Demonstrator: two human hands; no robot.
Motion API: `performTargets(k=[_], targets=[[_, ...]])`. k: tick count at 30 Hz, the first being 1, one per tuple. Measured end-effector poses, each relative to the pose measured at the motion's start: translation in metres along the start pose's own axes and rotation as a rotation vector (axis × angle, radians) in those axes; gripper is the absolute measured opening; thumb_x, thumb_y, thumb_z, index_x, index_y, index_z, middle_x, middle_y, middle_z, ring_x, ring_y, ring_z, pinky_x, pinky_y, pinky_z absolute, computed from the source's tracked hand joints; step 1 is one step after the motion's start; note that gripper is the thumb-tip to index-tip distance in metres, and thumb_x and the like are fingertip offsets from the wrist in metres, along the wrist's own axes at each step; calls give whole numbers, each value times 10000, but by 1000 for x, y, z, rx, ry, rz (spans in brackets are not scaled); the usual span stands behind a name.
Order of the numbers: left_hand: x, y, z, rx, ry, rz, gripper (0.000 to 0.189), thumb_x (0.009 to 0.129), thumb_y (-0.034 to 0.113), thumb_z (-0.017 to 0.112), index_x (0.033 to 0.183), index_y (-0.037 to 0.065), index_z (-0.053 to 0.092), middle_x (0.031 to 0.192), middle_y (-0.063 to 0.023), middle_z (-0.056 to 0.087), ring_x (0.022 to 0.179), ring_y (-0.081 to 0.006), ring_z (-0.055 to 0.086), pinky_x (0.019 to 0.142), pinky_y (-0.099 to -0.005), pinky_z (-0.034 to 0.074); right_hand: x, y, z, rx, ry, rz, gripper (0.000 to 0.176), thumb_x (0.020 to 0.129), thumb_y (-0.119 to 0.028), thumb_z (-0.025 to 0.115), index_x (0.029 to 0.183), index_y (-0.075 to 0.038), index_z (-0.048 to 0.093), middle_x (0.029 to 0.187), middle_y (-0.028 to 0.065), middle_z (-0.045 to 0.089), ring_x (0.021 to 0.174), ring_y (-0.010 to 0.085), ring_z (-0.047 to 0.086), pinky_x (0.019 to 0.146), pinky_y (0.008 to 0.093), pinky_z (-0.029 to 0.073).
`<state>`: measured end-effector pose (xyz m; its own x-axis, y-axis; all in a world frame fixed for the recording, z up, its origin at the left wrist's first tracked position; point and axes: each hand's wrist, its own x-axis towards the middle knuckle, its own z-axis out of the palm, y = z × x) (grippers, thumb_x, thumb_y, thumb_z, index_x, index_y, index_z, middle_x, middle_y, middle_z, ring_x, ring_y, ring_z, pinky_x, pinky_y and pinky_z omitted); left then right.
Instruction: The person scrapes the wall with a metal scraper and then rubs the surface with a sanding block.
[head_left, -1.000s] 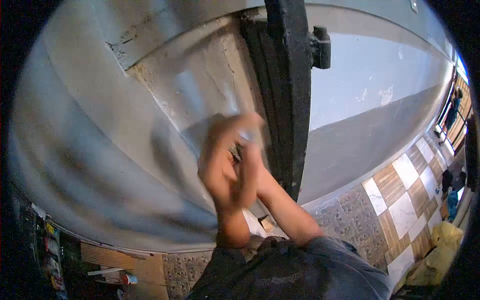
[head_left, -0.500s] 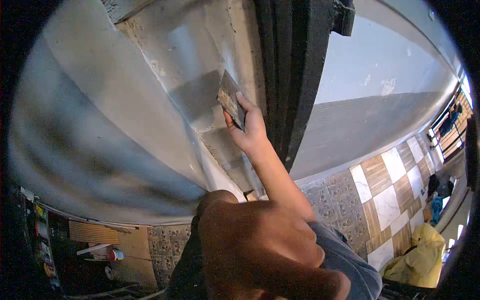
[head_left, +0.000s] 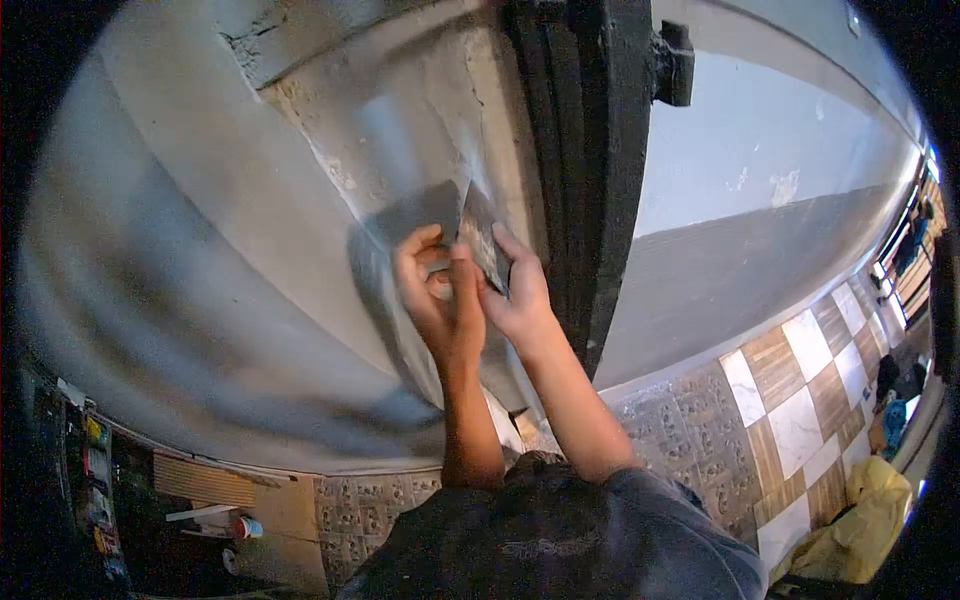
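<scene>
The flat piece (head_left: 483,222) is thin and dark grey, with light brown, rough-looking patches on its face. It has straight sides and a sharp corner at the top. It is held up on a slant in the right hand (head_left: 523,288), in front of the grey wall (head_left: 330,110). Its top corner points up, and its low end comes down by the fingers. The left hand (head_left: 438,290) is right beside its left edge, and the thumb hides a bit of it. What it is made of is hard to tell.

Single head-worn camera, facing forward and down over both hands (head_left: 470,285).
</scene>
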<state>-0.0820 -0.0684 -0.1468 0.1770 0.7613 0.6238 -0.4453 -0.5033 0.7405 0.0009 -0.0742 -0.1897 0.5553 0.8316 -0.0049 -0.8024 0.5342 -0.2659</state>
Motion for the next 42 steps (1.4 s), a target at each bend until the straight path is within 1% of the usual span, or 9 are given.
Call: performTargets(k=[5,7,9,11,14,23,32,36,42], targets=[[10,-35,-1,200,-160,-51,522,836,363,617,1145,-40,499,1075,-151,530,952,-250,537,801,-337,437,-3,12,-3,47,-104,84,267,889,-246,537,1086,-67,530,1027,86,596,904,209,578,832,347,464],[15,-36,-3,259,-207,-10,469,849,330,603,1107,-52,521,1061,-155,555,958,-237,541,820,-334,432,-6,14,0,48,-92,55,272,889,-235,539,1093,-55,527,1026,94,594,924,211,571,840,353,462],[16,-28,-2,-26,-192,-363,397,861,271,586,1086,-52,539,1016,-147,586,926,-225,560,828,-329,431,-7,12,7,46,-77,27,278,888,-224,541,1100,-44,523,1025,102,592,945,213,564,848,359,459],[18,-31,6,-99,-109,-331,328,872,221,564,1056,-50,555,951,-128,607,867,-208,567,781,-318,439,-8,9,13,-218,-6,-339,298,886,-205,551,1112,-15,519,1046,110,589,972,216,554,857,353,444],[28,-44,9,3,-97,-300,310,858,210,590,1024,-52,573,937,-122,614,847,-207,568,769,-306,441,13,8,11,-453,69,-530,289,890,-172,549,1118,3,515,1024,103,595,888,165,577,789,289,457],[32,-57,22,-22,74,-206,329,825,186,659,995,-86,588,975,-148,624,860,-208,575,788,-310,449,12,1,15,-937,225,-753,326,870,-233,597,1039,44,562,937,105,617,840,165,551,756,308,440],[29,-37,28,-117,77,-207,349,855,133,602,1115,-95,550,1057,-156,604,944,-202,565,847,-297,434,11,-4,13,-576,180,-474,338,866,-139,588,1152,23,508,1054,109,594,923,179,569,837,296,444],[26,-33,31,-83,92,-262,473,812,285,643,1131,-56,568,1134,-149,592,1039,-230,541,935,-331,377,-1,-12,30,-419,175,-355,372,854,-143,605,1159,26,474,1046,135,587,926,207,573,837,309,453],[25,-33,41,-42,91,-156,396,854,234,588,1121,-56,554,1093,-149,593,998,-240,551,905,-322,398,-3,-24,35,-518,223,-329,334,839,-109,615,1128,11,497,1068,115,577,922,201,578,814,312,473]])
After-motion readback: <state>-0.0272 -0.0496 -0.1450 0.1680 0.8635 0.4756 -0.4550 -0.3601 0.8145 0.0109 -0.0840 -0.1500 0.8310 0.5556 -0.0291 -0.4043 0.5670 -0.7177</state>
